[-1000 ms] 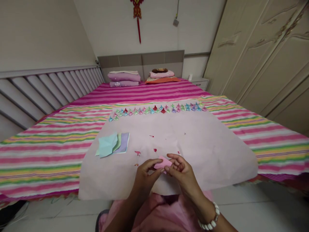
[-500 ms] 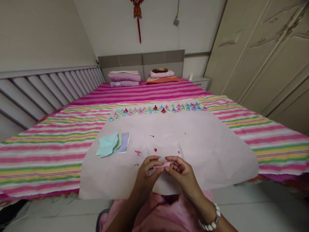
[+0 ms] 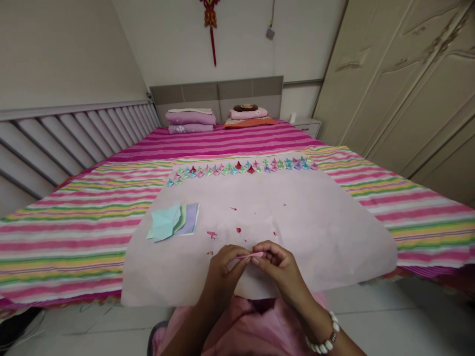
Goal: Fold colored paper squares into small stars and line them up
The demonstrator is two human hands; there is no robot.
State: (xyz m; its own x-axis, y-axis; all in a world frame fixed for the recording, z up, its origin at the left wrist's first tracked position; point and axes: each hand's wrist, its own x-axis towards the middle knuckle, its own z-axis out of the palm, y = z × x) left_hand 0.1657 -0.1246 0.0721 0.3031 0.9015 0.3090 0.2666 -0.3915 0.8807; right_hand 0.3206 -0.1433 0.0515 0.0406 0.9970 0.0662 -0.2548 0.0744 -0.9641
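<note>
The folded pink paper (image 3: 259,253) is over the near part of the big pale sheet (image 3: 326,232), a bit right of its middle line or close to it. I watch from far away, and the head camera is my only view. I see the paper almost edge-on, so it looks like a thin strip. I can't tell if it hangs above the sheet or touches it.

My left hand (image 3: 224,262) pinches the left part of the paper. My right hand (image 3: 278,262) pinches the right part. The two hands are close together, with thumbs on the near side and fingers curled behind.

On the left side of the sheet lies a pile of square papers (image 3: 166,220), with a light blue one on top. Along the sheet's far edge sit many little folded paper shapes (image 3: 251,169). Small red bits (image 3: 211,234) show between the middle and near edge; I can't tell if they are loose or printed.

I think the paper could get a crooked crease if its edges don't match, because my fingers hide most of it. It could rip if both hands pull apart. If an arm drags the sheet, the little shapes could slide or tip.
</note>
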